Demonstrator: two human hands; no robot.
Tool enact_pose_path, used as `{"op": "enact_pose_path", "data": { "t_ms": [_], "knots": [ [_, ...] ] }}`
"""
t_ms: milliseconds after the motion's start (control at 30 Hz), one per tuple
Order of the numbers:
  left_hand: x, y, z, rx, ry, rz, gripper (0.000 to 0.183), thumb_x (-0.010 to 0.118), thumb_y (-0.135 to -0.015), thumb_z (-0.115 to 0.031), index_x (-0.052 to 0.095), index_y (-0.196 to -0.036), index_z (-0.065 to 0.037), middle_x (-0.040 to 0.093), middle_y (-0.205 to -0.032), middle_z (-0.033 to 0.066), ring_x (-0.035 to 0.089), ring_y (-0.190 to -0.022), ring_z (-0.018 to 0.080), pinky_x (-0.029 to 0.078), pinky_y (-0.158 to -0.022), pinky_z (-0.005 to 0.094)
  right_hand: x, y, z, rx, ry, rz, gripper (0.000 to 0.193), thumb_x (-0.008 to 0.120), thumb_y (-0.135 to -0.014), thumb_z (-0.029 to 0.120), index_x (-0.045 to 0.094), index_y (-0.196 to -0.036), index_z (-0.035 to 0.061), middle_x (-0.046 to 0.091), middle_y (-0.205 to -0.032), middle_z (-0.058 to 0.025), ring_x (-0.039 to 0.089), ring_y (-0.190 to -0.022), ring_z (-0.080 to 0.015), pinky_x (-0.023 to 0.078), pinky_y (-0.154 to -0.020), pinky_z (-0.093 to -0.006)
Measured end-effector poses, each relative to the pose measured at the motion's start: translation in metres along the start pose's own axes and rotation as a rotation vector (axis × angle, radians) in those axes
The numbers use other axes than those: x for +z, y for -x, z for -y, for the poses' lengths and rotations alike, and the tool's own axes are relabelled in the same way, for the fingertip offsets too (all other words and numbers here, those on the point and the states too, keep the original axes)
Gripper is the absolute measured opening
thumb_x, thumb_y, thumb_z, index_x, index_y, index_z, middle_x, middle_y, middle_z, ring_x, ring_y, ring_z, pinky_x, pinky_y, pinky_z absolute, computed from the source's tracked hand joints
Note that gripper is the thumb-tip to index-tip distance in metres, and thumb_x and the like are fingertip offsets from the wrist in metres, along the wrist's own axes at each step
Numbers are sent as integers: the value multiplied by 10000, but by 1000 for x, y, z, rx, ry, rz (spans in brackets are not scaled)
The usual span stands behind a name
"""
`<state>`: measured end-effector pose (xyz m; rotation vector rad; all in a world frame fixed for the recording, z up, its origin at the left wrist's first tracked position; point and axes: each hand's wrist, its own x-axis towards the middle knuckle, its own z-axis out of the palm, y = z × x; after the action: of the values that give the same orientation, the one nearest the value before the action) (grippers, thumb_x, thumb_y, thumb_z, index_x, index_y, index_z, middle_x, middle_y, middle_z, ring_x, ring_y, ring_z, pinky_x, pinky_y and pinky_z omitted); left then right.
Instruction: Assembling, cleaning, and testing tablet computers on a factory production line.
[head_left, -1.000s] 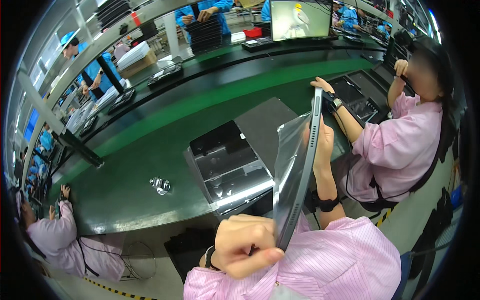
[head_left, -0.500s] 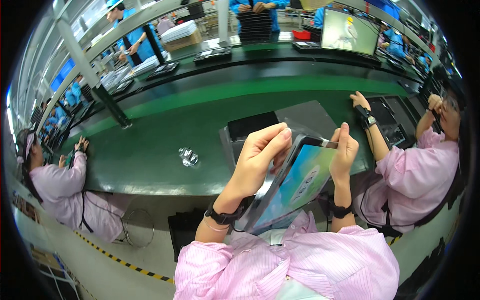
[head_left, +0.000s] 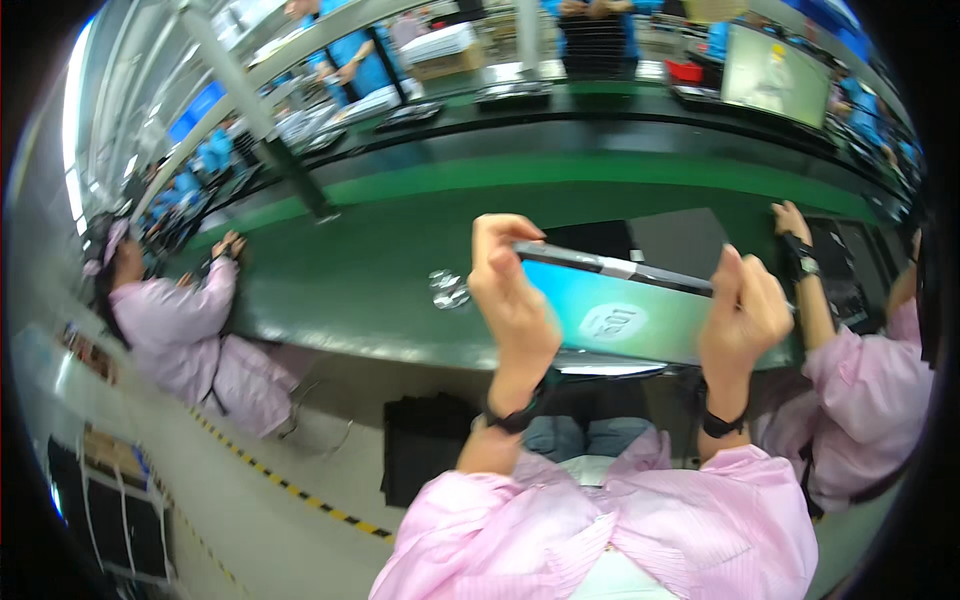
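A tablet [head_left: 630, 325] with a blue-green lit screen is held up over the near edge of the green bench [head_left: 370, 280]. Its screen tilts up toward me, and its thin dark edge faces the far side. My left hand [head_left: 512, 300] grips the left end, fingers curled over the corner. At the opposite end, my right hand [head_left: 742, 315] pinches the right edge. Just behind the tablet lie a black flat piece [head_left: 590, 239] and a grey flat panel [head_left: 690, 232], both partly covered. Crumpled clear plastic [head_left: 448, 289] rests left of my left hand.
A person in pink sits to the left [head_left: 190, 320], another to the right [head_left: 860, 370] beside a black tray [head_left: 850, 270]. A metal post [head_left: 290, 175] rises from the bench. A monitor [head_left: 775, 75] stands far right. A black bin [head_left: 425, 450] is below the bench.
The tablet has turned from a steep slant to nearly level lengthwise, its screen now facing me. My hands have moved apart to its two ends. The view has shifted left.
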<state>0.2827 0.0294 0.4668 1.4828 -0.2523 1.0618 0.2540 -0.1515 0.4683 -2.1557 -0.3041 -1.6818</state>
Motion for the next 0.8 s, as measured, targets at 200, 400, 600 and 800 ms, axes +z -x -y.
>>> {"op": "enact_pose_path", "data": {
  "t_ms": [200,400,600,800],
  "knots": [
    [-30,-37,39,77,380,-423,560,253,-1025,-408,264,-549,-112,243,-505,-33,223,-440,52,167,-427,228,-31,-6,68,-324,-176,294,283,746,-724,41,667,-987,-27,650,-816,-114,614,-663,-240,439,-560,-313],
    [-75,-50,38,43,317,-534,584,248,-1018,-425,270,-520,-120,262,-468,-32,233,-399,65,189,-398,233,-65,16,15,-12,-621,639,317,662,-752,-69,626,-1067,-65,662,-1013,-210,656,-921,-315,501,-813,-334],
    [-94,-49,59,49,348,-535,573,278,-1006,-451,391,-554,-118,348,-428,1,321,-316,90,277,-324,202,-41,19,29,-16,-892,523,180,656,-818,101,666,-872,-70,690,-820,-194,691,-726,-278,532,-689,-296],
    [-106,-49,74,-26,512,-257,592,233,-1017,-400,370,-525,-99,329,-424,25,292,-327,116,275,-308,225,-28,27,35,329,-1026,591,57,601,-791,-45,657,-800,-43,676,-706,-129,653,-592,-181,497,-577,-241]
  ]
}}
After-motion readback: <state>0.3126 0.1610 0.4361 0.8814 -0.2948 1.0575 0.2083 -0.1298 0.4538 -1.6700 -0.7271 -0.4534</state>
